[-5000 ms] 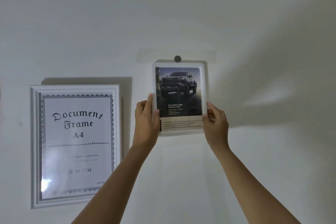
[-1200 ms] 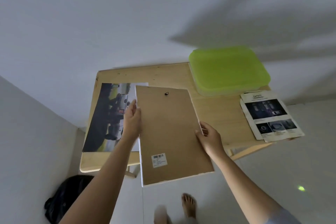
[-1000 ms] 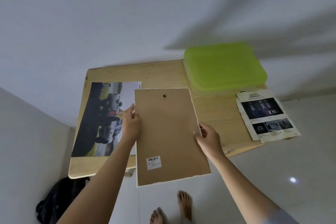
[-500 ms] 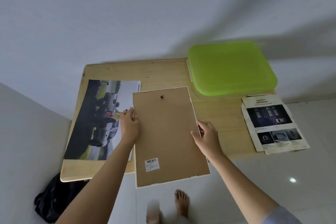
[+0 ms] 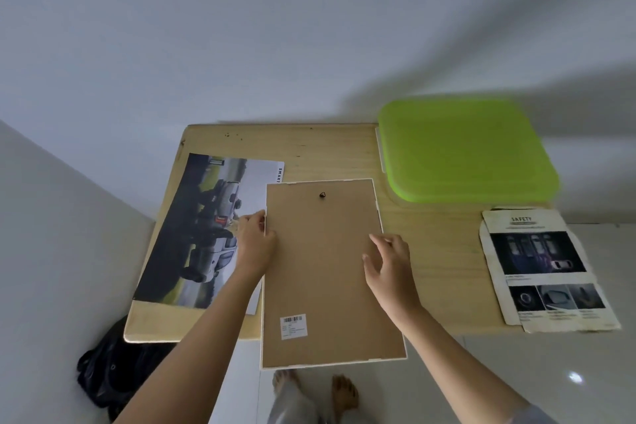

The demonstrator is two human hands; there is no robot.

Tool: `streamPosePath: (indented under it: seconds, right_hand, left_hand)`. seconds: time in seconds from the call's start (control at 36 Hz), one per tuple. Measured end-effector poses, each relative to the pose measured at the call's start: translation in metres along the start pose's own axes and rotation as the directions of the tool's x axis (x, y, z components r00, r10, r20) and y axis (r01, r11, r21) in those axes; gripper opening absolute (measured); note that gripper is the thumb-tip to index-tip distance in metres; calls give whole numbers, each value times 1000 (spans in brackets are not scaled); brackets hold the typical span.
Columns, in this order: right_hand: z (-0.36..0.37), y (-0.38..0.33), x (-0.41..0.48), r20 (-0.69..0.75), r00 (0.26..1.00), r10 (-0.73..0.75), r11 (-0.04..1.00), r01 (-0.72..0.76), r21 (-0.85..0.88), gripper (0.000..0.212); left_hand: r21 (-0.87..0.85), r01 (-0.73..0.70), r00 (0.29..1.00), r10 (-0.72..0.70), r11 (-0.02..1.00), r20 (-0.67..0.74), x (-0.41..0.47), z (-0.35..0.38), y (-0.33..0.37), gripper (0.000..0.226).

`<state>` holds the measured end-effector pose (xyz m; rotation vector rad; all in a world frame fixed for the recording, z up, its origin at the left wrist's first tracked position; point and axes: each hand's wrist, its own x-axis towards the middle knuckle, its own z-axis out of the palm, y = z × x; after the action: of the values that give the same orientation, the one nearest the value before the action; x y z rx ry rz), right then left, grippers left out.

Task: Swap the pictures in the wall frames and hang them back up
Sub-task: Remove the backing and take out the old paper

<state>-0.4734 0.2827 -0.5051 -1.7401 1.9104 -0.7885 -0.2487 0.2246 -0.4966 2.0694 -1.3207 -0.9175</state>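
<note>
Your left hand point(image 5: 256, 244) pinches the frame point(image 5: 327, 272) face-down on the worktop point(image 5: 430, 251), exposing its backing; your right hand point(image 5: 389, 260) hovers open-fingered.

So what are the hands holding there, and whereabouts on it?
The left hand grips the left edge of the face-down picture frame, near its top. The right hand lies open over the right edge, not clearly gripping.
</note>
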Motion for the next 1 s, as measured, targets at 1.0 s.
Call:
streamPosePath:
  seconds: [1.0]
  right_hand:
    - [82, -66, 97, -208, 978, -14, 992, 39, 116, 18]
  left_hand:
    - [-239, -61, 993, 84, 969, 88, 103, -28, -6, 15]
